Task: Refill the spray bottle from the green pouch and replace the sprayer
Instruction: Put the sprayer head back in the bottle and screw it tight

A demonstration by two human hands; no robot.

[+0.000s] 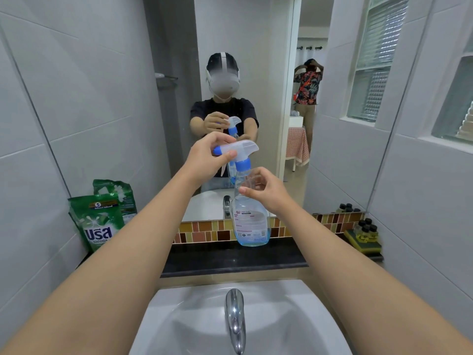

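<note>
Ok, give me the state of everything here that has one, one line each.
Spray bottle: upright, held above the counter, nearly empty, blue liquid at the bottom.
Sprayer: on the bottle neck.
Left hand: grip closed on the sprayer.
Right hand: grip around the bottle shoulder.
Green pouch: upright against the wall, untouched.
Tap: no water running.

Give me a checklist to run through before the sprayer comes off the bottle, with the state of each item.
1. Left hand grips the sprayer: ok.
2. Right hand steadies the bottle at its shoulder: ok.
3. Bottle upright, held over the counter: ok.
4. Bottle needs refilling, only a little blue liquid at the bottom: ok.
5. Green pouch within reach, standing at the left wall: ok.
6. Pouch already opened: cannot tell.
</note>
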